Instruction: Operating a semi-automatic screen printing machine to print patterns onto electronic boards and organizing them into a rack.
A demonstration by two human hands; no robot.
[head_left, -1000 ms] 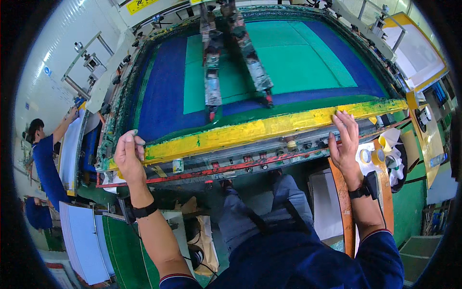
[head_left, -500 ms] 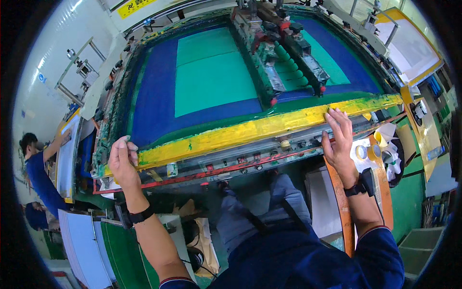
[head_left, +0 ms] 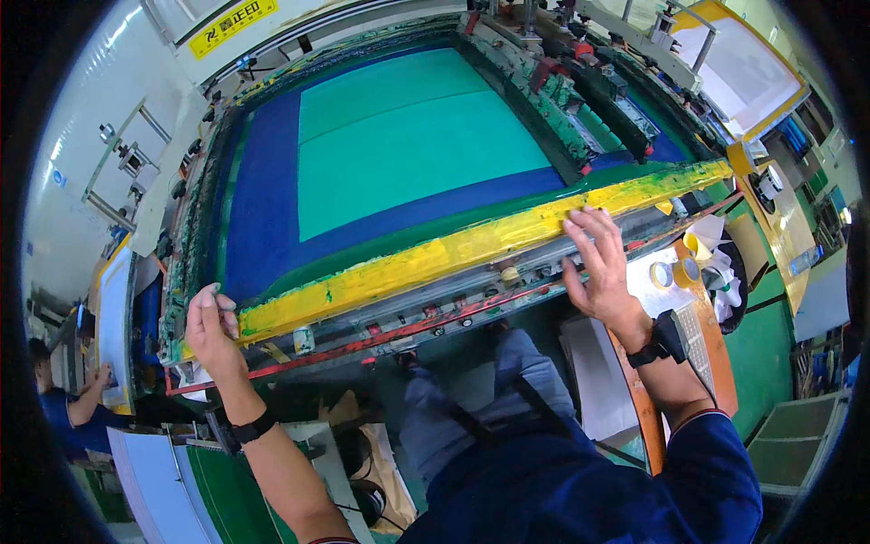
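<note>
In front of me lies a large screen-printing frame, its near bar wrapped in yellow tape with green ink smears. Inside it, the mesh is bright green with a blue border. My left hand is at the bar's left end, fingers loosely bent and slightly apart; what lies under the fingertips is partly hidden. Toward the right, my right hand rests its spread fingertips against the bar's front edge and holds nothing. Over the right part of the mesh stands the ink-stained squeegee carriage.
A red rail runs below the bar. Tape rolls sit on a wooden stand at right, beside a bin of crumpled waste. Another person works at the far left by a white framed screen.
The squeegee carriage has moved right across the mesh, baring more green. My view has shifted slightly to the right. Both hands stay by the yellow bar. The other person has lowered their arm.
</note>
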